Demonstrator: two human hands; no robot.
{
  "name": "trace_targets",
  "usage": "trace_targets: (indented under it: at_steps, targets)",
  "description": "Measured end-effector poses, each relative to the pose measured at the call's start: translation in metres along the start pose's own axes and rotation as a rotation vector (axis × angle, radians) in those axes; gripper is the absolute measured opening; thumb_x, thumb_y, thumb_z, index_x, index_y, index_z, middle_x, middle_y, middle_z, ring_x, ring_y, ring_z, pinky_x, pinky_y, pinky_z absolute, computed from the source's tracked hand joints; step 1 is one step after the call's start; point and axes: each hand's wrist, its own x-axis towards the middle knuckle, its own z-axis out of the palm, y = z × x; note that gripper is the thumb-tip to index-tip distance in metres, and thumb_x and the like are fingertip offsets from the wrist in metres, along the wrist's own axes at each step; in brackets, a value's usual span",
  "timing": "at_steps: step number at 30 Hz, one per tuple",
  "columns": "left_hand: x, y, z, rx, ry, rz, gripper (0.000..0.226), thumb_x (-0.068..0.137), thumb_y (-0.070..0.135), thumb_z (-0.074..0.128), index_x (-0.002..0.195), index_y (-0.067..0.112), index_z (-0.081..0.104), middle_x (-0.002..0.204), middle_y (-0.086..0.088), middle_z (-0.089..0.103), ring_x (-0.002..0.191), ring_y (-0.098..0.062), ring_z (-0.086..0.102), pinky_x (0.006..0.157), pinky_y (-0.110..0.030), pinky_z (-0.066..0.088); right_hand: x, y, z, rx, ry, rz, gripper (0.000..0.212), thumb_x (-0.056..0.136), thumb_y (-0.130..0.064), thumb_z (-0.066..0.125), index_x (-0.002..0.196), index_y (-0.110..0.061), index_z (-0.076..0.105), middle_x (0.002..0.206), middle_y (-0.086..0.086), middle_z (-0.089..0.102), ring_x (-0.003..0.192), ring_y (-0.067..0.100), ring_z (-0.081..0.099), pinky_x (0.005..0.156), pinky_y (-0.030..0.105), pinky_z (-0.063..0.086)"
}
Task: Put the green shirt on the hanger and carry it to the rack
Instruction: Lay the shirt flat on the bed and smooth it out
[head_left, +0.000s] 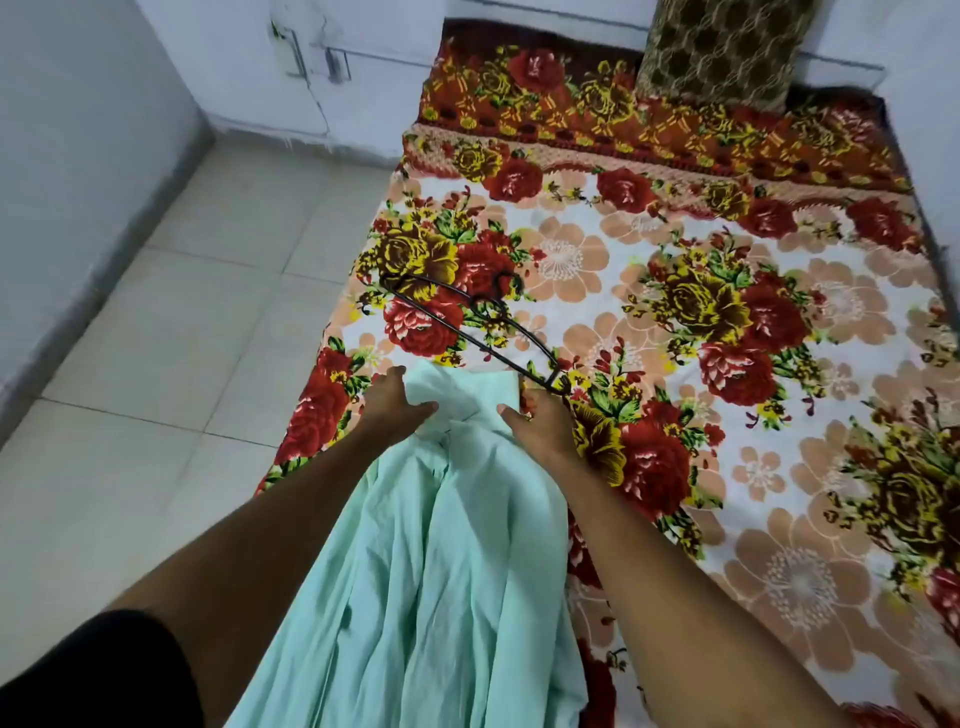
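Observation:
The pale green shirt (441, 545) lies over the near left edge of the bed and hangs down toward me in folds. My left hand (395, 402) grips the shirt's top edge on the left. My right hand (540, 423) grips that edge on the right, about a hand's width away. A thin black hanger (479, 301) lies flat on the bedspread just beyond my hands, its hook pointing toward the far end of the bed. The hanger's near end sits right by my right hand's fingers; whether they touch is unclear. No rack is in view.
The bed (753, 322) carries a red and orange floral spread and fills the right side. A brown patterned pillow (727, 47) stands at its head. Pale floor tiles (182, 338) run along the left, with white cabinet doors (311, 67) at the back.

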Motion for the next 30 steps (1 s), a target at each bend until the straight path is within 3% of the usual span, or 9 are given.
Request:
trace_targets:
  at_steps: [6,10,13,16,19,22,25,27,30]
  targets:
    - [0.040,-0.020,0.019,0.078,0.087,-0.137,0.088,0.075,0.049,0.083,0.145,0.015,0.043,0.136,-0.011,0.061,0.132,-0.037,0.049,0.106,-0.055,0.044,0.038,0.012,0.040,0.072,0.042,0.128,0.078,0.073,-0.033,0.090,0.138,-0.011,0.054,0.134,0.012,0.059,0.122,0.029,0.059,0.102,0.044,0.052]
    - [0.041,-0.014,0.020,0.115,0.093,-0.105,0.026,0.085,0.042,0.075,0.094,0.020,0.063,0.102,-0.005,0.067,0.111,-0.031,0.056,0.103,-0.049,0.039,0.034,0.003,0.041,0.075,0.083,0.169,0.046,0.080,-0.021,0.085,0.121,-0.007,0.068,0.119,0.015,0.072,0.108,0.036,0.068,0.089,0.043,0.058]
    - [0.022,-0.008,0.015,-0.067,0.156,0.061,0.038,0.096,0.029,0.065,0.067,0.016,0.044,0.068,-0.001,0.049,0.073,-0.026,0.050,0.070,-0.037,0.037,0.018,0.002,0.035,0.134,0.044,0.118,0.025,0.090,-0.021,0.076,0.106,-0.003,0.073,0.101,0.013,0.074,0.092,0.033,0.069,0.075,0.036,0.053]
    - [-0.010,-0.003,-0.006,-0.204,0.201,0.259,0.045,0.101,0.025,0.061,0.064,0.015,0.036,0.060,0.001,0.038,0.056,-0.014,0.033,0.055,-0.034,0.024,-0.014,-0.004,0.012,0.263,0.065,0.009,0.022,0.096,-0.023,0.070,0.114,-0.009,0.069,0.093,0.001,0.068,0.083,0.018,0.064,0.072,0.027,0.045]
    - [-0.046,0.003,-0.037,-0.270,0.237,0.340,0.045,0.103,0.028,0.059,0.067,0.009,0.040,0.061,0.002,0.038,0.056,-0.011,0.031,0.054,-0.032,0.025,-0.048,-0.013,-0.025,0.293,0.128,-0.094,0.014,0.098,-0.021,0.069,0.087,-0.016,0.063,0.072,-0.005,0.058,0.058,-0.003,0.053,0.058,0.025,0.041]
    - [-0.094,0.025,-0.074,-0.303,0.260,0.445,0.042,0.104,0.027,0.057,0.068,0.011,0.042,0.062,0.008,0.038,0.056,-0.007,0.032,0.054,-0.028,0.027,-0.082,-0.036,-0.076,0.249,0.179,-0.215,0.026,0.098,-0.028,0.068,0.089,-0.005,0.061,0.068,0.015,0.057,0.056,0.021,0.050,0.053,0.036,0.037]
    - [-0.141,0.057,-0.104,-0.339,0.281,0.524,0.039,0.106,0.024,0.054,0.069,0.028,0.045,0.063,0.018,0.049,0.059,-0.002,0.043,0.056,-0.017,0.032,-0.108,-0.073,-0.122,0.237,0.175,-0.334,0.020,0.100,-0.027,0.066,0.103,-0.007,0.066,0.083,0.011,0.066,0.070,0.022,0.062,0.062,0.037,0.046]
    - [-0.171,0.075,-0.124,-0.398,0.319,0.539,0.034,0.107,0.026,0.052,0.074,0.027,0.049,0.066,0.019,0.051,0.063,0.000,0.043,0.059,-0.022,0.035,-0.128,-0.100,-0.151,0.255,0.201,-0.423,0.021,0.102,-0.028,0.064,0.111,-0.010,0.067,0.092,0.003,0.070,0.082,0.021,0.067,0.069,0.038,0.052]
    - [-0.224,0.102,-0.164,-0.496,0.385,0.577,0.029,0.108,0.023,0.051,0.079,0.023,0.054,0.069,0.018,0.052,0.066,0.002,0.042,0.061,-0.027,0.037,-0.174,-0.141,-0.198,0.287,0.200,-0.540,0.026,0.106,-0.030,0.055,0.106,-0.006,0.065,0.081,0.013,0.063,0.066,0.022,0.058,0.059,0.039,0.044]
